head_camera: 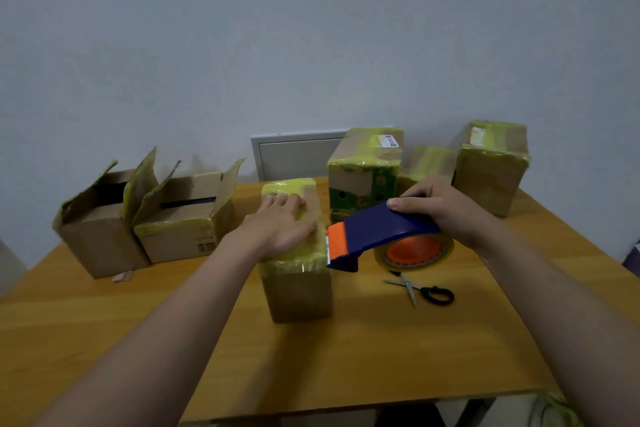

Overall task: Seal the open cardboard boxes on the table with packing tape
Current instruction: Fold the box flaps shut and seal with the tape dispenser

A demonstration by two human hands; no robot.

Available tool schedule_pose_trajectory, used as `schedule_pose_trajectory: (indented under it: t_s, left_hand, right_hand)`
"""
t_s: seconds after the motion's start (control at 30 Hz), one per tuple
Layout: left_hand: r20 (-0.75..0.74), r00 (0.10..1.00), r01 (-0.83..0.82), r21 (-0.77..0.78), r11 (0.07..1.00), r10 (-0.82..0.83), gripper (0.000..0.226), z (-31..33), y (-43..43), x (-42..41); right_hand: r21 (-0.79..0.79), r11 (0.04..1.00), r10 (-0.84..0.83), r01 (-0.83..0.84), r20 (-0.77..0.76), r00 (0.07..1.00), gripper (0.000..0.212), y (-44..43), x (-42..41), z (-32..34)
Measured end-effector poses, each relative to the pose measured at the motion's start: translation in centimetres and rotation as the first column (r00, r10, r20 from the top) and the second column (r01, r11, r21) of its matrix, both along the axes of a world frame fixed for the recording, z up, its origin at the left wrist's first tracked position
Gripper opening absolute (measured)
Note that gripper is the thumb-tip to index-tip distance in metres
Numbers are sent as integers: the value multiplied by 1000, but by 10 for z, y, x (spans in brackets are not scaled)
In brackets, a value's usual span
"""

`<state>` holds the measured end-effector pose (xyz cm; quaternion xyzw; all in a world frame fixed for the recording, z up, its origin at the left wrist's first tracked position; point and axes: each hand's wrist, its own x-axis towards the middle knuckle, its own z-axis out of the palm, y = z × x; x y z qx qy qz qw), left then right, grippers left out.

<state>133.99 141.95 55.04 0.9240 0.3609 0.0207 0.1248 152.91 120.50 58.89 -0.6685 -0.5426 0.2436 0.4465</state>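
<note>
Head view: wooden table [346, 357] against pale wall [311, 45]. Left hand [280, 225] lies flat atop centre box [298, 291]; right hand [446, 211] grips tape dispenser [381, 229]; scissors [420, 289] alongside; open boxes [180, 225] at left edge.

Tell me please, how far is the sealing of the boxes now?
Done: three taped boxes stand at the back right. In hand: the left hand presses the middle box, the right hand holds the tape dispenser at its edge. Left: two boxes on the left stand open.
</note>
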Motion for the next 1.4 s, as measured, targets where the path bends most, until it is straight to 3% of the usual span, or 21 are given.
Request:
schedule_pose_trajectory:
  t_s: [0.07,0.13,0.27,0.53,0.73,1.0,1.13,1.23,1.4]
  left_hand:
    - [44,998,-51,-28,998,53,76,-4,-8,11]
    - [67,994,-87,45,995,84,80,-11,-17,16]
    - [120,990,-85,46,995,79,76,-13,-16,9]
    - [94,994,-63,51,997,58,73,-10,-17,6]
    - [109,993,-56,48,997,51,72,-14,-12,5]
    - [94,994,-54,81,995,46,74,-15,-15,11]
    - [72,995,-71,95,993,65,76,-16,-17,15]
    - [66,997,-53,109,993,46,75,-13,-22,17]
    - [139,989,-58,20,998,54,80,-5,-19,2]
  right_hand:
    - [-1,1000,-2,2,2,1000,41,1,1,-1]
    - [0,1000,6,-6,6,1000,40,0,1,-3]
    - [17,998,59,-58,-59,997,40,-2,4,-5]
    - [21,989,146,-144,-178,973,43,-6,13,-10]
    - [21,993,114,-112,-208,971,42,-9,21,-11]
    - [-163,987,25,4,175,984,42,1,-2,22]
    - [-200,972,-32,120,397,917,46,14,-19,40]
    - [-301,930,30,212,635,772,40,24,-35,20]
    - [-224,949,-61,221,560,826,41,37,-37,-13]
